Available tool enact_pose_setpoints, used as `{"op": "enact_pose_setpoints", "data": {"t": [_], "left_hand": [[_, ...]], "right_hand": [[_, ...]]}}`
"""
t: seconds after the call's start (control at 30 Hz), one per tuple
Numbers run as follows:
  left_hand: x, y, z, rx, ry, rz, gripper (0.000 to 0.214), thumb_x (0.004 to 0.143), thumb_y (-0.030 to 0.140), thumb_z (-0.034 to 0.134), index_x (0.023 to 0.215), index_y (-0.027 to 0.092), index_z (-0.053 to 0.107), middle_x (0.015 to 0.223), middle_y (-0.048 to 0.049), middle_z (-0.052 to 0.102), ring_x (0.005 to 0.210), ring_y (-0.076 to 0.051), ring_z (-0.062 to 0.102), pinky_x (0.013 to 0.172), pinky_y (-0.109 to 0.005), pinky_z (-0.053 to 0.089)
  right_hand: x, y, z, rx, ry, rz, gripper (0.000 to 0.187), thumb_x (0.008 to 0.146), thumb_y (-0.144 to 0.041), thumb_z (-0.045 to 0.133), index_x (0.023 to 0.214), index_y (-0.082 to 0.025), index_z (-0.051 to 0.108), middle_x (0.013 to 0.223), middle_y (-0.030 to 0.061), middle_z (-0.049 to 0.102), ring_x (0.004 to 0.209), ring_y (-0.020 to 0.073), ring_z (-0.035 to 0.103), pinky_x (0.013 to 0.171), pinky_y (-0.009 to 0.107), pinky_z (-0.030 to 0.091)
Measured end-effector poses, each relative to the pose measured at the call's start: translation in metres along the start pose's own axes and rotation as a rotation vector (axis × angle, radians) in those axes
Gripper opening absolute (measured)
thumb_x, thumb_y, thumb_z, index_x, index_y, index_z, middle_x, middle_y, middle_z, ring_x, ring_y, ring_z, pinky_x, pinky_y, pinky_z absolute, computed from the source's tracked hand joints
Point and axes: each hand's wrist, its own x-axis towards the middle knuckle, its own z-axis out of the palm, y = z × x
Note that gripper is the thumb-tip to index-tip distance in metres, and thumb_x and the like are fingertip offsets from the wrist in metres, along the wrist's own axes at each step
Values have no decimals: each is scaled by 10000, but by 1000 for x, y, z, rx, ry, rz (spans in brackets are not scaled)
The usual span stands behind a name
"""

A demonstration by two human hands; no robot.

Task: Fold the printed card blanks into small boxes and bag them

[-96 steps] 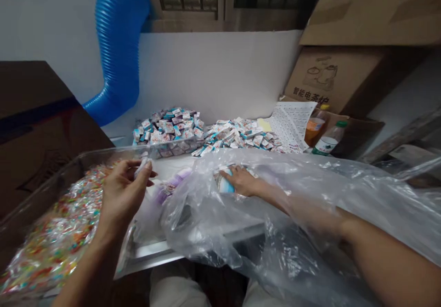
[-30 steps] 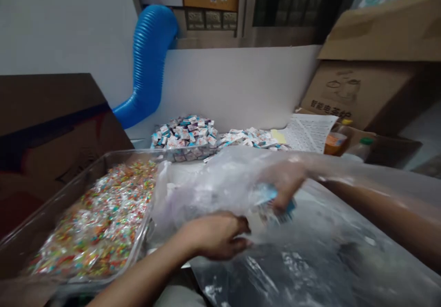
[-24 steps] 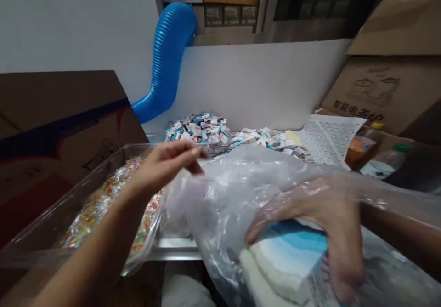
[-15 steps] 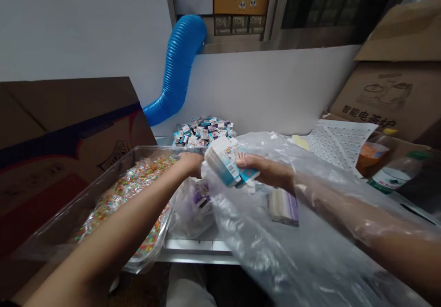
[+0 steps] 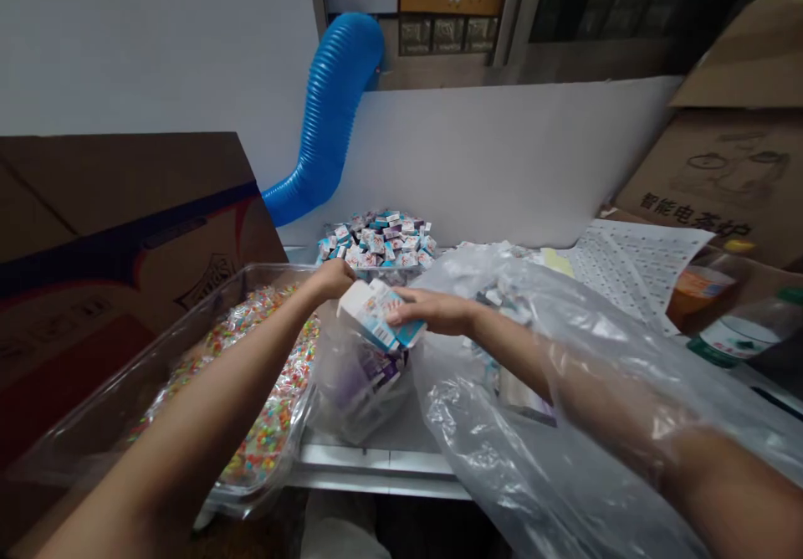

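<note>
My right hand [image 5: 432,310] grips a stack of small white-and-blue packets [image 5: 375,315] from the side, and a large clear plastic sheet [image 5: 533,425] drapes over that forearm. My left hand [image 5: 332,279] pinches the top edge of a clear plastic bag [image 5: 357,396] just left of the stack. The bag stands on the steel table with purple-and-white packets inside. The stack is directly above the bag's mouth and touches its edge.
A clear tray of colourful wrapped sweets [image 5: 251,383] lies to the left, and a heap of small boxes [image 5: 376,241] sits behind. Cardboard boxes [image 5: 144,207] stand left, with printed paper [image 5: 640,270], bottles [image 5: 746,325] and a blue corrugated hose [image 5: 329,115] beyond.
My right hand has carried the stack out from the plastic sheet, leftward to the small bag. My left hand has moved from over the tray to the bag's edge.
</note>
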Motion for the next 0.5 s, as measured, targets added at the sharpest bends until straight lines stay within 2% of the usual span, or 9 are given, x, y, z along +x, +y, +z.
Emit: {"op": "enact_pose_setpoints", "data": {"t": [0.1, 0.2, 0.27, 0.33, 0.43, 0.5], "left_hand": [[-1, -4, -4, 47, -20, 7, 292, 818, 401, 540, 787, 124, 628, 689, 2, 611, 626, -125, 570, 581, -248, 452], [-3, -1, -4, 100, 46, 34, 286, 781, 384, 533, 705, 137, 657, 637, -27, 622, 637, -153, 572, 569, -241, 392], [-6, 6, -3, 146, 101, 37, 283, 777, 362, 503, 718, 135, 662, 697, -71, 644, 687, -186, 583, 585, -259, 376], [-10, 14, 1, 185, 130, 50, 288, 769, 370, 491, 761, 140, 664, 772, -103, 657, 731, -210, 588, 599, -269, 369], [-15, 23, 7, 207, 89, 111, 350, 770, 465, 468, 779, 175, 663, 768, -77, 661, 701, -188, 585, 585, -248, 359], [-16, 21, 11, 208, 34, 146, 428, 776, 545, 423, 751, 192, 664, 694, -47, 651, 637, -164, 572, 551, -233, 346]], "right_hand": [[24, 23, -7, -213, 83, 116, 579, 712, -384, 649, 1231, -203, 471, 1114, 54, 614, 961, 187, 596, 790, 266, 490], [42, 31, -4, -604, 275, 216, 514, 743, -532, 554, 1135, -199, 556, 1064, 66, 636, 942, 242, 602, 774, 326, 487], [53, 32, 5, -778, 427, 237, 618, 699, -579, 567, 1168, -179, 525, 1147, 125, 586, 1045, 329, 537, 838, 419, 441], [64, 35, 16, -894, 550, 227, 774, 637, -576, 619, 1261, -161, 429, 1284, 190, 460, 1176, 410, 398, 908, 510, 355], [66, 38, 25, -1040, 566, 204, 915, 605, -596, 626, 1343, -145, 329, 1394, 221, 301, 1265, 439, 251, 951, 539, 287], [51, 35, 25, -1051, 520, 138, 838, 638, -578, 608, 1311, -129, 392, 1397, 214, 304, 1276, 417, 243, 969, 516, 277]]}}
